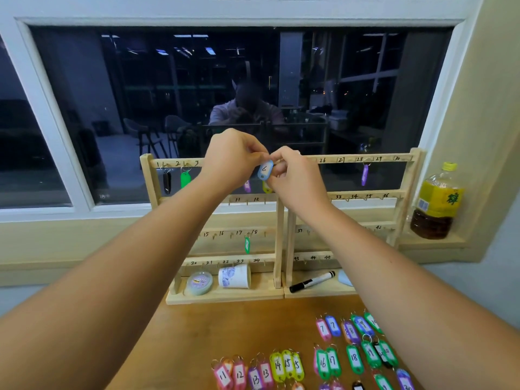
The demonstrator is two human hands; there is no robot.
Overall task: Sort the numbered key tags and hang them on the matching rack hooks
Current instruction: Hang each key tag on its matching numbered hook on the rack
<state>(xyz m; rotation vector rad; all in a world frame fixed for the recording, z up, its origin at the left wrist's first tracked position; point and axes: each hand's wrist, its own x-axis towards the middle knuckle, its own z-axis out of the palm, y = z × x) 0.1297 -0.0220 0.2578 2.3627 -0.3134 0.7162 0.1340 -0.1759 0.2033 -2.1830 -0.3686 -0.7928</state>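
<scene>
1. Both hands meet at the top rail of the wooden rack (279,235): our left hand (233,159) and our right hand (295,175) each pinch the blue tag (265,170) marked 6 with curled fingers.
2. Loose numbered tags (287,364) lie on the table (225,327) in front of the rack.

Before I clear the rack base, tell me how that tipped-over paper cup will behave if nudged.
The paper cup lies on its side, so it will probably roll, curving because it tapers. It looks like thin paper: likely light and easily crushed. The round tin beside it may block it.
</scene>
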